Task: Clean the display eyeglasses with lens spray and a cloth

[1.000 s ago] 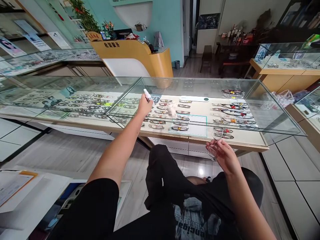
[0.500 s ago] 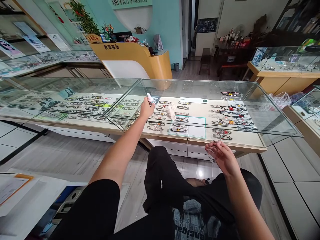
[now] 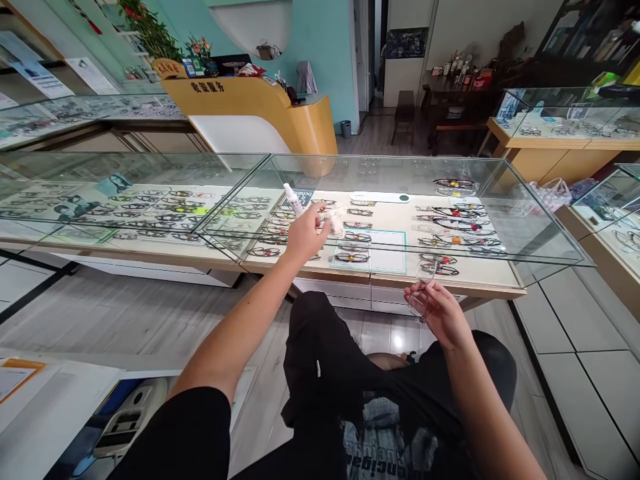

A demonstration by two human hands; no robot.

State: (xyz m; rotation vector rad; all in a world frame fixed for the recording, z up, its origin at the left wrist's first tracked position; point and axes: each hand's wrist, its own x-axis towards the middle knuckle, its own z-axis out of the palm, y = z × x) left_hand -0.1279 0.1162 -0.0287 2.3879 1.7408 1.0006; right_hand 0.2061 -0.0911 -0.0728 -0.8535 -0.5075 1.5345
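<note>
My left hand (image 3: pixel 306 232) is over the glass counter top, its fingers closed on the edge of a crumpled white cloth (image 3: pixel 335 219). Just left of those fingers stands a small white bottle (image 3: pixel 293 199) with a pointed cap, free of the hand. My right hand (image 3: pixel 441 312) pinches a pair of thin-framed eyeglasses (image 3: pixel 418 303) in front of the counter's near edge. The lenses are clear, and the fingers cover part of the frame.
Beneath the glass of the display case (image 3: pixel 505 280) lie several rows of eyeglasses (image 3: pixel 353 257). A wooden reception desk (image 3: pixel 305 127) stands beyond it. More glass cases (image 3: pixel 565 133) are at the right. At lower left is a white surface (image 3: pixel 65 407) with papers.
My left hand has let go of the white bottle, leaving it standing on the glass, and moved right to the cloth. My right hand still holds the eyeglasses. The view has shifted slightly.
</note>
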